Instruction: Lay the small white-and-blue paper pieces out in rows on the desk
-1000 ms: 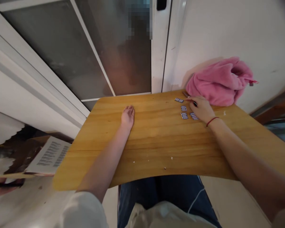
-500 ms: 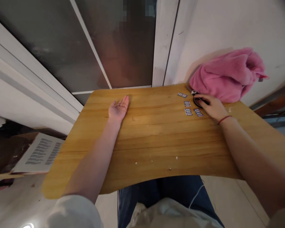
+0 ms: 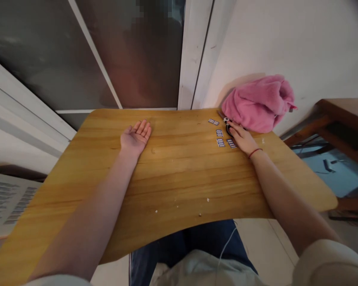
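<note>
My left hand (image 3: 136, 137) lies palm up near the table's far edge, its fingers loosely curled and nothing in it. Over on the right, my right hand (image 3: 241, 139) is palm down, fingers stretched over a small dark rounded thing (image 3: 228, 129) with a white part at its top. The hand covers much of that thing, so its kind cannot be made out. Several small blue-and-white pieces lie just left of the right hand: a tilted pair (image 3: 213, 122), a group (image 3: 219, 133), another group (image 3: 220, 143), and a further group (image 3: 231, 143) by the fingers.
A pink plush bag or cloth (image 3: 258, 103) rests against the wall at the table's back right. White crumbs (image 3: 208, 200) dot the wooden table (image 3: 173, 171) near its front edge. A printed box (image 3: 8, 202) stands low at left, a brown wooden stand (image 3: 346, 127) at right.
The view has shifted, so the table and things appear farther left. My right hand's fingers now lie flatter over the dark thing. My left hand stays palm up, fingers slightly more spread.
</note>
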Motion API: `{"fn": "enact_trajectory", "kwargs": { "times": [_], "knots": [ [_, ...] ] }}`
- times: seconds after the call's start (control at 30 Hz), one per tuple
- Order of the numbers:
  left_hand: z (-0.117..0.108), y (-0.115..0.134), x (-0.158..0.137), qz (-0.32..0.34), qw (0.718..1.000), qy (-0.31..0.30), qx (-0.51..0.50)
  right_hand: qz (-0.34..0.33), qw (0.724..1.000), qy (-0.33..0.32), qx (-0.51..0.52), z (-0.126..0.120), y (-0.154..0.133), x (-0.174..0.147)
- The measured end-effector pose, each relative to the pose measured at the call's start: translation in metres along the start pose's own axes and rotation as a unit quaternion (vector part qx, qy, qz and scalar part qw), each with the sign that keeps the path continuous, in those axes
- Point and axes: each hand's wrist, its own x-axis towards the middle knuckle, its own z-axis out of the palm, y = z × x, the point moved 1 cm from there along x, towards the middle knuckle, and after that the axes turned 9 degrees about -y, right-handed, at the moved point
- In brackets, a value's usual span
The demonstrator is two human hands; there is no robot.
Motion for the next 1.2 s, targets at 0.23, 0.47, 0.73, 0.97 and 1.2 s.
{"fn": "enact_trajectory", "kwargs": {
  "times": [0.23,0.47,0.73,0.97,1.2],
  "knots": [
    [-0.001,-0.006,0.000,-0.006,0.999,-0.016,0.030,-0.047,0.986,-0.078,-0.142,0.026,-0.026,0.015],
    [0.001,-0.007,0.000,-0.014,0.998,-0.014,0.063,-0.027,0.967,-0.135,-0.217,0.042,-0.028,0.029],
    [0.001,-0.010,0.000,-0.034,0.994,-0.052,0.089,0.009,0.958,-0.179,-0.222,0.045,-0.032,0.036],
    [0.003,-0.010,0.000,-0.035,0.992,-0.071,0.100,0.008,0.957,-0.177,-0.230,0.046,-0.034,0.036],
    [0.001,-0.009,-0.001,-0.025,0.993,-0.067,0.095,0.008,0.965,-0.151,-0.214,0.043,-0.035,0.034]
  ]
}}
